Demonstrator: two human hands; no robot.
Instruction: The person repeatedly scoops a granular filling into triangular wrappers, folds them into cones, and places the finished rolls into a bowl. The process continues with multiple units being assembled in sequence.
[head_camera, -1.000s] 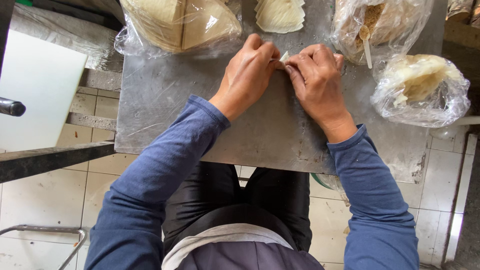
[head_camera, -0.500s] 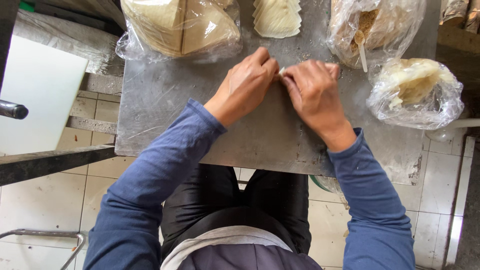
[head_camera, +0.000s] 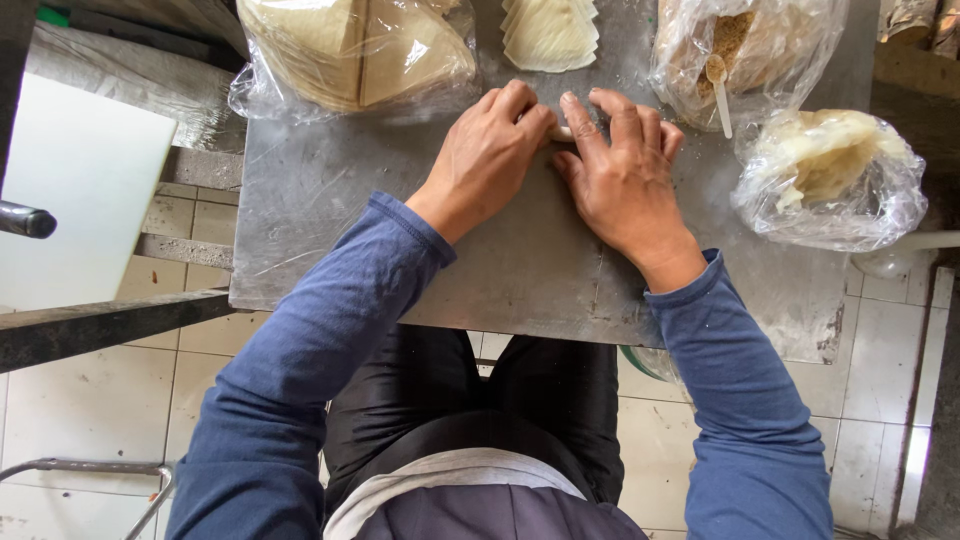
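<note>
My left hand (head_camera: 490, 155) and my right hand (head_camera: 622, 172) meet at the far middle of a grey metal table (head_camera: 400, 250). Between their fingertips I pinch a small pale rolled wrapper (head_camera: 562, 132), mostly hidden under the fingers. Just beyond the hands lies a stack of pale triangular wrappers (head_camera: 549, 32).
A clear bag of stacked wrapper sheets (head_camera: 355, 50) sits at the far left. A bag of brown filling with a white spoon (head_camera: 740, 55) sits far right, and a bag of pale folded pieces (head_camera: 830, 175) lies right of my right hand. White board (head_camera: 80, 200) at left, tiled floor below.
Both hands have stayed together on the small wrapper, fingers shifting slightly as they press and roll it. Nothing else has moved.
</note>
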